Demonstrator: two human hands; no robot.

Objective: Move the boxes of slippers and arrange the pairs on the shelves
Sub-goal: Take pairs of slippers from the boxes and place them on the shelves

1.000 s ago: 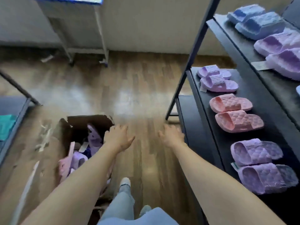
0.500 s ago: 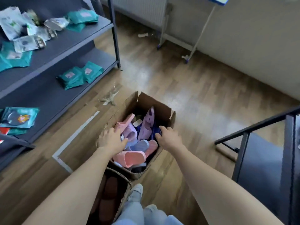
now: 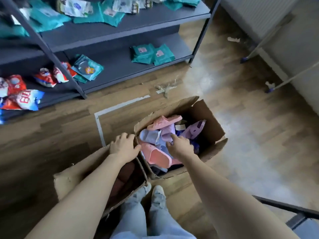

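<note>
The open box (image 3: 208,116) sits on the wooden floor (image 3: 250,144), just ahead of the person's feet, full of jumbled slippers. One pink slipper (image 3: 158,156) lies at the near side and another (image 3: 164,121) leans on the far left wall. A lilac slipper (image 3: 196,130) stands on the right and a pale blue one (image 3: 148,136) is on the left.

The left hand (image 3: 123,146) sits on the near-left corner, fingers bent over the rim and gripping it, thumb towards the pink slipper. The right hand (image 3: 179,145) is inside the box, forefinger stretched onto a lilac slipper, the other fingers curled under. I cannot tell if it holds anything.

A second box (image 3: 82,171) touches the first, under the left forearm. A dark shelf (image 3: 120,68) to the left carries teal packets (image 3: 151,54).
</note>
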